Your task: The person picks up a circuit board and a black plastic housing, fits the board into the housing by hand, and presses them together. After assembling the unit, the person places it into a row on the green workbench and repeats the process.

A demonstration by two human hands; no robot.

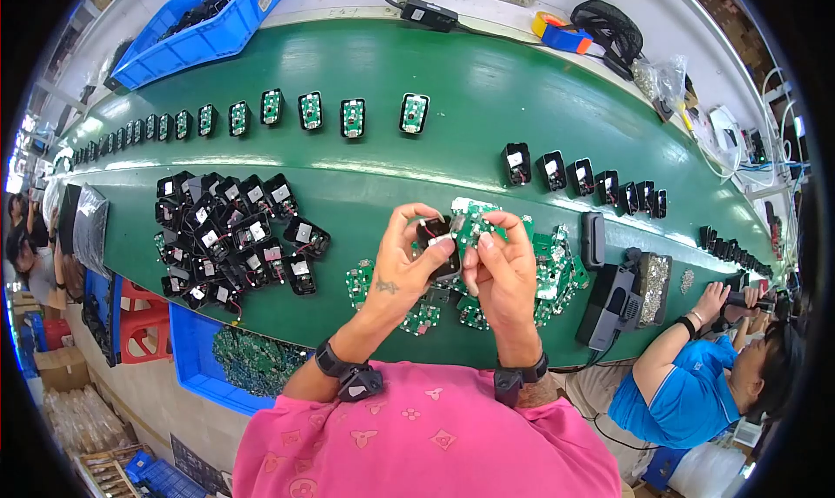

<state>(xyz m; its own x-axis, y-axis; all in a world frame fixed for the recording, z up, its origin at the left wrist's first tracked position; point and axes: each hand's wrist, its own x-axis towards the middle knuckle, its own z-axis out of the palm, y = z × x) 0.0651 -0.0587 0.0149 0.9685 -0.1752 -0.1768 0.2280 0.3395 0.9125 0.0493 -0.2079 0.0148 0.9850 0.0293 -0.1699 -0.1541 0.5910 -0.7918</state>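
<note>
My left hand [402, 261] grips a small black casing [431, 229] with its thumb across the front; a bit of red wire shows inside. Close beside it, my right hand [503, 267] pinches a green circuit board [470, 227] between thumb and fingers. The board and the casing nearly meet; whether they touch I cannot tell. Under and around my hands lie loose green circuit boards [557, 276], partly hidden by my fingers. To the left is a heap of black casings [230, 228] with pale parts and red wires inside.
Black casings holding green boards [352, 118] form a row at the far left. More casings [555, 171] line up at the right. A dark grey device [609, 298] stands near a box of small metal parts [654, 289]. A co-worker [687, 376] sits at right. Blue bins [196, 50] hold parts.
</note>
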